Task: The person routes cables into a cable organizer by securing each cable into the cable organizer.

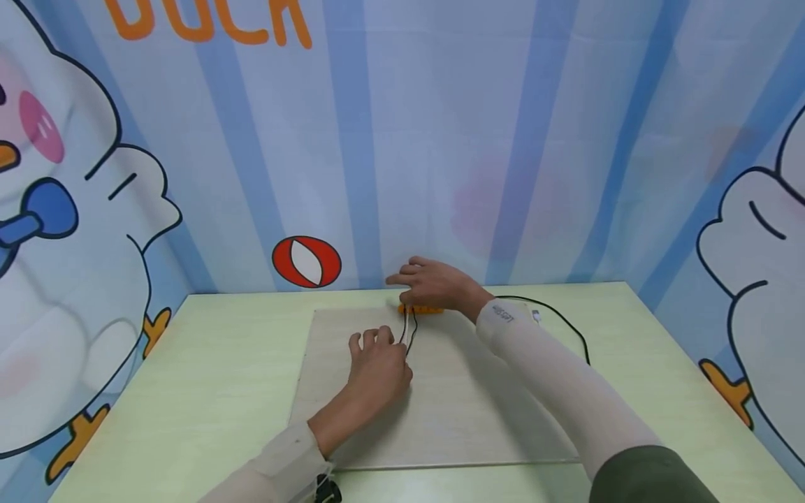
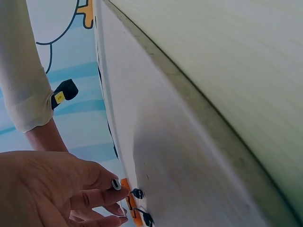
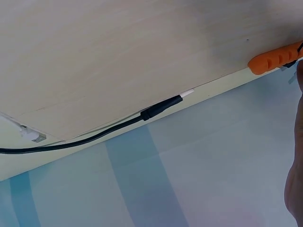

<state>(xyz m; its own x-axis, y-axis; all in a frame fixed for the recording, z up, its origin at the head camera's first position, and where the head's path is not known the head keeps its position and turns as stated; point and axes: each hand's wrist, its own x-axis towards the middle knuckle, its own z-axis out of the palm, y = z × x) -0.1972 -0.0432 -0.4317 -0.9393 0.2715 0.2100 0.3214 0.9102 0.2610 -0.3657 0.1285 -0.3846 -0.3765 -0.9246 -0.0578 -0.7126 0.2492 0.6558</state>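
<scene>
- Far left of the head view: a cartoon bird (image 1: 69, 279) printed on the blue striped backdrop (image 1: 428, 140), with orange letters (image 1: 242, 24) at the upper left.
- Left of center: a red and white ball (image 1: 307, 262), also printed on the backdrop.
- Lower left: pale green counter (image 1: 207, 391) running across the lower frame, with a flat light board (image 1: 465, 426) on it at lower center.
- Just left of center, low: your left hand (image 1: 380, 370), over the board. Thumb and forefinger pinch a cable end (image 2: 116, 185); its metal tip shows at lower center of the left wrist view.
- Center: thin dark cables (image 1: 416, 325) running between your left hand and the orange holder (image 1: 429, 310).
- Center, a bit higher: the orange holder, at the far edge of the board, partly under your right hand (image 1: 437, 285). In the right wrist view it sits at upper right.
- Your right hand: at the holder, one finger stretched toward the left of the head view. Can't tell if its fingers grip anything; the lower ones are hidden.
- Right of center: a thicker black cable (image 3: 57, 147) curving over the counter. The right wrist view shows its dark plug (image 3: 161, 108) with a pale tip beside the board edge.
- Same area: a small white connector (image 3: 31, 134), near the black cable, at left in the right wrist view.
- Lower right: your right arm in a light sleeve (image 1: 553, 398), dark green cloth (image 1: 650, 478) above the elbow end.
- Far right: another printed bird (image 1: 770, 279).
</scene>
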